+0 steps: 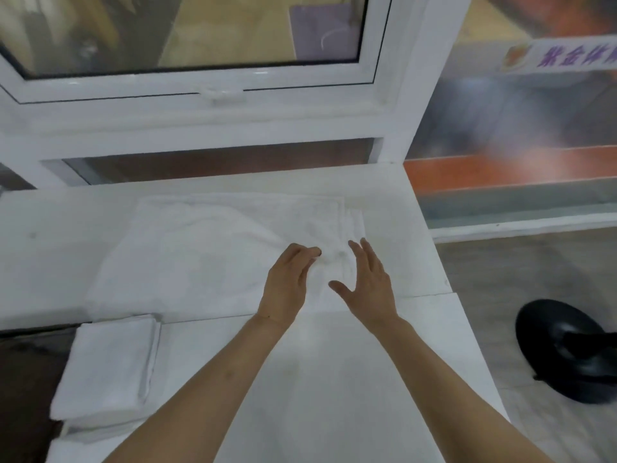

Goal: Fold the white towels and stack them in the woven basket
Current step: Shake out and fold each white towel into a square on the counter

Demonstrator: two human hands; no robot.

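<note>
I have a white towel (213, 248) spread flat on the white desk (334, 379) in front of me, just under the window frame (213, 128). Its long axis runs left to right across my view, and most of the cloth lies to the left of my hands; only a short stretch reaches past them to the right edge, where a rumpled layered part sits.

My left hand (287, 282) rests on the towel with its fingers curled and its fingertips pressed into a small bunch of cloth, so it looks to be pinching a fold there. My right hand (367, 279) is just beside it, fingers straight and spread, thumb out, lying flat on or just over the towel and holding nothing. The wrinkled patch sits between the two hands.

Both hands are on the right end, so I judge the next fold has to carry this end leftward along the long axis, and the left hand is the nearer one to the bulk of the cloth.

A stack of folded towels (110, 365) sits near my left forearm, at the desk's left edge. I cannot see the woven basket in this view, so I cannot tell where the stack will end up.
</note>
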